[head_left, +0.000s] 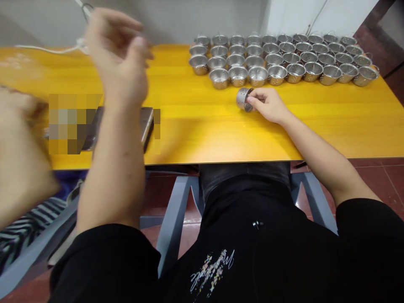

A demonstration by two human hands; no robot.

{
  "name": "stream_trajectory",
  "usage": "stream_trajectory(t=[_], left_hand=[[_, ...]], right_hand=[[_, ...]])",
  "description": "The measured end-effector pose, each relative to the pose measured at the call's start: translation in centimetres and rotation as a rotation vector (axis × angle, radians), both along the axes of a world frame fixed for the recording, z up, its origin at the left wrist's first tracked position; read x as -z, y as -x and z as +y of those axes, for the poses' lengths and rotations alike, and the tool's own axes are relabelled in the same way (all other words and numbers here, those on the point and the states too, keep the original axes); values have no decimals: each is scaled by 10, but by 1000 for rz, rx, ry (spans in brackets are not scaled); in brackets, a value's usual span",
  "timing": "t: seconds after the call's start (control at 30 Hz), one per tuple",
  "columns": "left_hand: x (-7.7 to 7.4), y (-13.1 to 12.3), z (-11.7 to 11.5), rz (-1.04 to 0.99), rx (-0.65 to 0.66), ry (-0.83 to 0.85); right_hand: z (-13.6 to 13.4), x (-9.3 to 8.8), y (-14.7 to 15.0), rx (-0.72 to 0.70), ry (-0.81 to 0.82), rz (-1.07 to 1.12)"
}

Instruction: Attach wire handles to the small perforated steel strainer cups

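The person's right hand (267, 105) is clenched on a small perforated stainless steel strainer cup (244, 99), its fingertips pinching the rim while the cup lies tilted on its side. The cup sits on the yellow table (195, 136), just in front of the array and just clear of it, with the right forearm resting along the table's near edge.

The left hand (118, 54) is raised above the far left part of the yellow table, blurred, with its fingers loosely spread. Whether it grasps anything cannot be told. A white cord (47, 49) and a thin wire (85, 10) pass right by that hand, and the blur hides whether they touch.

The array is 4 rows of matching stainless steel strainer cups (277, 61), standing upright along the far edge of the yellow table, many with thin wire handles. Near the middle of the table lies a flat dark object (147, 124), partly blocked by the left forearm and partly pixelated. At the far left of the view, another person's blurred hand (22, 139) reaches in over the table. Below the yellow table are grey chair legs (172, 240), a striped cloth (28, 223) and red floor tiles (378, 179).
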State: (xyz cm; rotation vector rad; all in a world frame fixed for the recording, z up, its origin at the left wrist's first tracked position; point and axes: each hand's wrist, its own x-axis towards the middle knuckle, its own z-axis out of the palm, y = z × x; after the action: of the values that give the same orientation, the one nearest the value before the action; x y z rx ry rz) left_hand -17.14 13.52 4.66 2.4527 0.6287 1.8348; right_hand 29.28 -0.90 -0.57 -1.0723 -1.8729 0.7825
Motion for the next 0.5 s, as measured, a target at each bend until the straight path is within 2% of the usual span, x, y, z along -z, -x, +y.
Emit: stream_trajectory(t=[0.1,0.17,0.2,0.3,0.4,0.5], left_hand=[[-1,-100,-63,71,49,210],[5,-150,-88,215,89,372],[11,-167,-94,263,124,418],[38,-191,-94,287,188,505],[66,-196,-89,239,233,555],[84,-199,-92,238,298,570]], right_hand=[[0,-2,0,19,-26,-6],[0,-3,0,32,-47,-9],[1,-3,0,37,-57,-10],[1,-4,1,43,-80,-9],[1,-5,2,35,-91,-1],[0,-5,3,12,-90,8]])
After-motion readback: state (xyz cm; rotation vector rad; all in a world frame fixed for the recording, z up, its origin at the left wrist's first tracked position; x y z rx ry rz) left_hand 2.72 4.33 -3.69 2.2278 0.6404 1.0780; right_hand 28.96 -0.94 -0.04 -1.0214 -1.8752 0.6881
